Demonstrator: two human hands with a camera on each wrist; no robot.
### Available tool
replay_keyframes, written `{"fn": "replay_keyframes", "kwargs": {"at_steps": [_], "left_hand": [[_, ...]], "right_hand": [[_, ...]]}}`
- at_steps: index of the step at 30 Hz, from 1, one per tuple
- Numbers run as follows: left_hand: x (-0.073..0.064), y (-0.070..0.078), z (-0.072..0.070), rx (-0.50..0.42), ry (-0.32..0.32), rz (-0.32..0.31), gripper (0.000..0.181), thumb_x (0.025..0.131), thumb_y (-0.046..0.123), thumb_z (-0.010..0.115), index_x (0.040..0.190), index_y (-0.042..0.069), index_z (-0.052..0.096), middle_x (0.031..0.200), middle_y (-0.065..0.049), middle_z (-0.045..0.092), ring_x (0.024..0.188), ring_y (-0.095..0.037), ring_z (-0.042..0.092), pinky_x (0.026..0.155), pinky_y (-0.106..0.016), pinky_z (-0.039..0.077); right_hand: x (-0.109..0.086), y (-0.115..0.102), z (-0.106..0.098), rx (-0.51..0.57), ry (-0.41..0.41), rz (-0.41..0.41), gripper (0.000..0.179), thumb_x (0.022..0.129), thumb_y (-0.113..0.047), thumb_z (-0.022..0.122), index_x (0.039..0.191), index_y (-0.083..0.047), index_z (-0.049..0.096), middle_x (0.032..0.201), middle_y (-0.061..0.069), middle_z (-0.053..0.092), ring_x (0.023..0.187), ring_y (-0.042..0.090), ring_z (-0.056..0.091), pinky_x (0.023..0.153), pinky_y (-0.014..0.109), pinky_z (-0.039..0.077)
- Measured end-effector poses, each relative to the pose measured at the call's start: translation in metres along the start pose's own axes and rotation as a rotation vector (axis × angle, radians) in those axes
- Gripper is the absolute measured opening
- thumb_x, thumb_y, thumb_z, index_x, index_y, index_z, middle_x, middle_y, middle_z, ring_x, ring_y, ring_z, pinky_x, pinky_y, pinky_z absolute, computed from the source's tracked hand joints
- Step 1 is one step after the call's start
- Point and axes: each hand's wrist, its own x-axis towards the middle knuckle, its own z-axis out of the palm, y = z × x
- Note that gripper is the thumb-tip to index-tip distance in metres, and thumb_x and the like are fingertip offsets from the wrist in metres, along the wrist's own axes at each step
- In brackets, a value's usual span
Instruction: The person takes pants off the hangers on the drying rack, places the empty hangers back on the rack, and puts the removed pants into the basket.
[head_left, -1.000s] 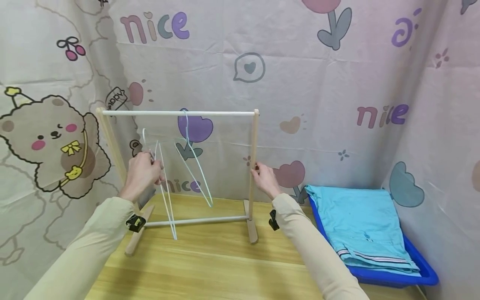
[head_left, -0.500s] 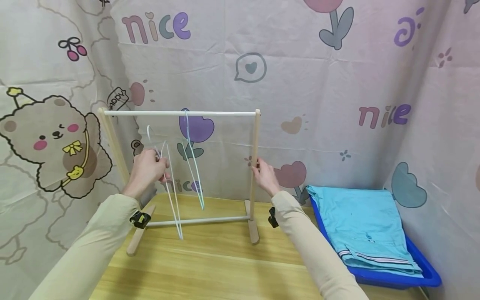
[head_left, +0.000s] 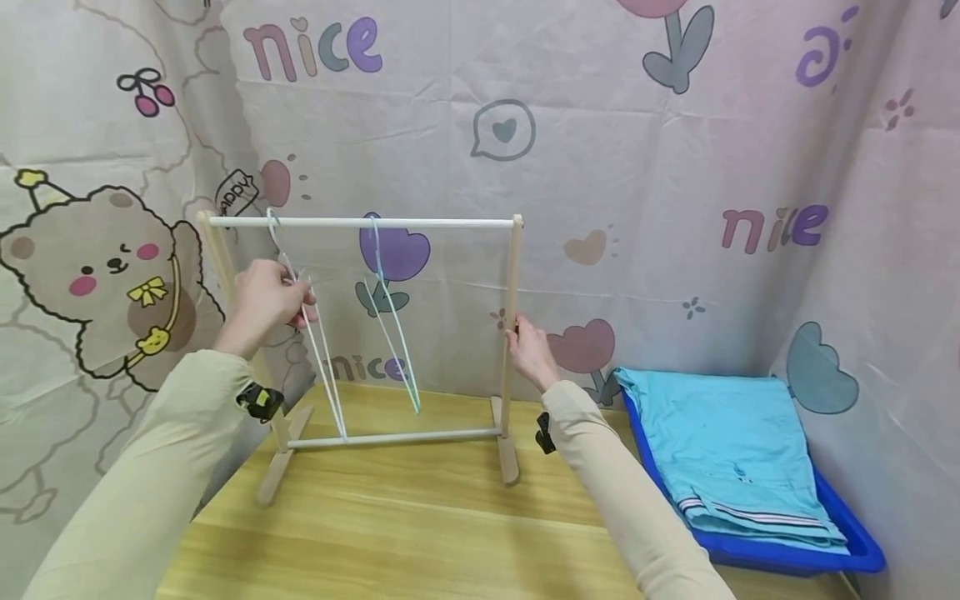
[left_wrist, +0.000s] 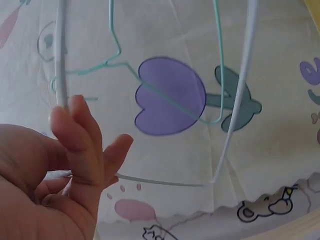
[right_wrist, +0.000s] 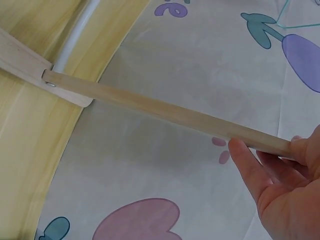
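white hanger (head_left: 318, 350), hook over the rack rail (head_left: 360, 223) at upper left, still pinched by left hand (head_left: 264, 296); teal hanger (head_left: 393, 333) already hung; right hand (head_left: 531, 350) gripped the rack post (head_left: 510, 325); folded blue garments (head_left: 723, 450) remained at lower right.

The left hand (head_left: 264, 302) rose and moved left, carrying the white hanger (head_left: 318, 350) up from mid-height beside the rack. The hanger's hook, which had hung free below the rail (head_left: 360, 222), came to sit over it near the left post. Its lower end lifted from just above the table (head_left: 420, 517) in front of the bottom bar to about the level of that bar. The green hanger (head_left: 393, 333), tilted out to the right a second earlier, swung back to hang closer to straight.
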Motion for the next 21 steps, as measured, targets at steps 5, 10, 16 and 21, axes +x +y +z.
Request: {"fn": "replay_keyframes", "kwargs": {"at_steps": [5, 10, 16, 21], "left_hand": [[0.008, -0.002, -0.016, -0.122, -0.005, 0.031, 0.033, 0.101, 0.010, 0.046, 0.113, -0.020, 0.055, 0.069, -0.001, 0.068, 0.051, -0.003, 0.064, 0.052, -0.024, 0.057], [0.015, -0.007, -0.029, -0.183, -0.013, -0.007, 0.043, 0.103, 0.020, 0.045, 0.123, -0.017, 0.053, 0.066, 0.015, 0.064, 0.058, -0.002, 0.068, 0.061, -0.023, 0.059], [0.025, -0.012, -0.035, -0.181, -0.014, -0.050, 0.049, 0.103, 0.030, 0.045, 0.126, -0.014, 0.054, 0.063, 0.019, 0.065, 0.062, -0.003, 0.071, 0.063, -0.023, 0.059], [0.031, -0.017, -0.033, -0.211, -0.065, -0.044, 0.051, 0.104, 0.025, 0.045, 0.130, -0.018, 0.048, 0.065, 0.016, 0.067, 0.060, -0.003, 0.070, 0.065, -0.024, 0.060]], "right_hand": [[0.001, 0.001, 0.001, -0.009, 0.009, 0.008, 0.028, 0.106, -0.017, 0.043, 0.127, -0.004, 0.053, 0.119, 0.020, 0.066, 0.093, 0.030, 0.068, 0.073, 0.037, 0.058], [0.002, 0.001, 0.001, -0.015, 0.017, 0.008, 0.029, 0.105, -0.017, 0.043, 0.128, -0.003, 0.053, 0.120, 0.020, 0.066, 0.095, 0.030, 0.068, 0.074, 0.037, 0.058], [0.003, 0.001, 0.001, -0.007, 0.022, 0.012, 0.031, 0.105, -0.017, 0.043, 0.132, -0.003, 0.052, 0.124, 0.020, 0.065, 0.101, 0.032, 0.067, 0.079, 0.040, 0.058], [0.002, 0.002, 0.002, -0.003, 0.031, 0.010, 0.031, 0.105, -0.017, 0.043, 0.133, -0.004, 0.052, 0.124, 0.019, 0.065, 0.105, 0.032, 0.067, 0.082, 0.042, 0.058]]}}
